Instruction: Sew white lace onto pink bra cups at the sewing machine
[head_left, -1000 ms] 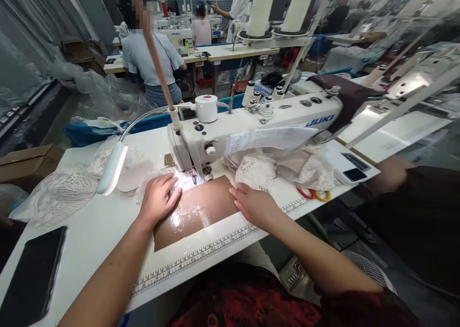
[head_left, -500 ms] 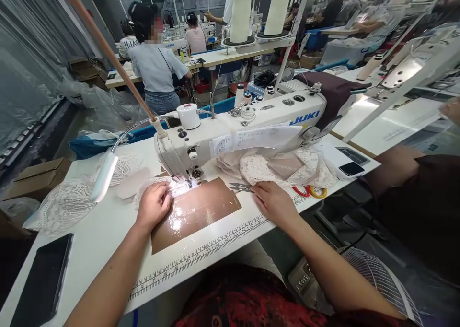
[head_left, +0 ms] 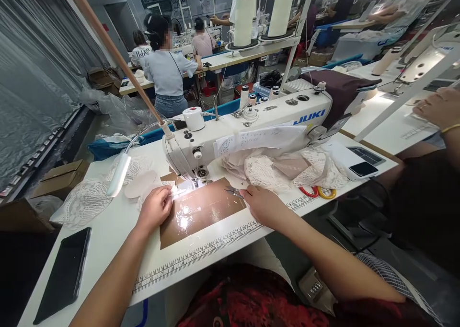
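My left hand [head_left: 156,206] is closed at the fingertips on the edge of a pale lace piece [head_left: 182,189], whose far part lies under the needle area of the sewing machine [head_left: 247,128]. A pair of small metal thread snips [head_left: 234,192] is gripped in my right hand [head_left: 265,205]. Their blades point left over the far right corner of a shiny brown sheet [head_left: 204,209] taped on the table. My palm hides the rest of the snips. The presser foot [head_left: 196,183] sits just right of my left fingertips, brightly lit.
Lace pieces [head_left: 81,202] lie at left near a dark phone [head_left: 64,272]. More lace fabric [head_left: 266,171] is heaped behind my right hand. Red [head_left: 309,191] and yellow rings [head_left: 327,193] rest at the table edge. A lamp [head_left: 119,176] hangs at left. A co-worker's hand [head_left: 440,109] is at far right.
My right hand has carried the snips leftward, from beside the brown sheet to over its corner. My left hand stays by the needle. The view has shifted slightly; the co-worker's hand shows more.
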`<state>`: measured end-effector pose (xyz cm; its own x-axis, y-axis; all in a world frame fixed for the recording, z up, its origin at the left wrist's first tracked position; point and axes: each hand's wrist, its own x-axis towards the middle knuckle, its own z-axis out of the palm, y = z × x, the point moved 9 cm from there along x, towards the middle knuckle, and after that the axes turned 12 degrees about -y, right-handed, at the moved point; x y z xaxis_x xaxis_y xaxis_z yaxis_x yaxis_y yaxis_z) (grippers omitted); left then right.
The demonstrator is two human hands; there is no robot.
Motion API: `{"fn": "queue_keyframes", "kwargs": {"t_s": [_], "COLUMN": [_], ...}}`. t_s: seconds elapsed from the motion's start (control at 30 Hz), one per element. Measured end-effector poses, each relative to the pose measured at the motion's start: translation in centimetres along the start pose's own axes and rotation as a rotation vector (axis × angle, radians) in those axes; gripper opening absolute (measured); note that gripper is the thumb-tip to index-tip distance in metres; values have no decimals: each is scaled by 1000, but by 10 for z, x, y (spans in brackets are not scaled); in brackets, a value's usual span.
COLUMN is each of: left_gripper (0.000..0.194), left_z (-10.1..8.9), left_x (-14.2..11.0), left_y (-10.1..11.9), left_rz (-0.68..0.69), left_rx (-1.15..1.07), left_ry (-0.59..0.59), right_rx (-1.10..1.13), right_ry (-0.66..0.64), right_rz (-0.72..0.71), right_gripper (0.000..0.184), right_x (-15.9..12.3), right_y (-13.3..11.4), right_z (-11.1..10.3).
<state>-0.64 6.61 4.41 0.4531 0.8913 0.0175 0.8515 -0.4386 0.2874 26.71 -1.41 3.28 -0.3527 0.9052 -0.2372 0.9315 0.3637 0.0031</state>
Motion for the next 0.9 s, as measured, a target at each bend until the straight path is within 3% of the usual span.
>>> {"fn": "queue_keyframes", "kwargs": {"t_s": [0.13,0.33,0.5,0.63,0.7,0.77,0.83,0.9], "left_gripper": [11,9,15,16,25,34,43,52], "left_z": [0,-4,-4,-10,-18,-27,-30,-25], "left_x": [-25,-45,-49,-57,-56,-52,-47,-43], "left_y": [5,22,53,67,57,36,9,-14], "left_rz": [101,223,340,387,325,200,21,-140], "left_rx": [-27,-68,-117,-213,-263,-303,-327,-352], "left_ry": [-94,-114,-172,-234,-200,-104,-37,-38], "right_rx": [35,56,-4,86,107,93,46,19], "right_ry": [-49,-59,-56,-14,132,256,243,161], "right_rz": [-29,-81,-42,-94,-17,213,435,541], "right_gripper": [42,27,41,38,38,50,61,53], "right_x": [-11,-17,-4,-9,-14,-17,-17,-13], "right_y": [4,3,-5,0,17,47,71,84], "right_z": [1,-2,2,4,-6,-14,-12,-5]}}
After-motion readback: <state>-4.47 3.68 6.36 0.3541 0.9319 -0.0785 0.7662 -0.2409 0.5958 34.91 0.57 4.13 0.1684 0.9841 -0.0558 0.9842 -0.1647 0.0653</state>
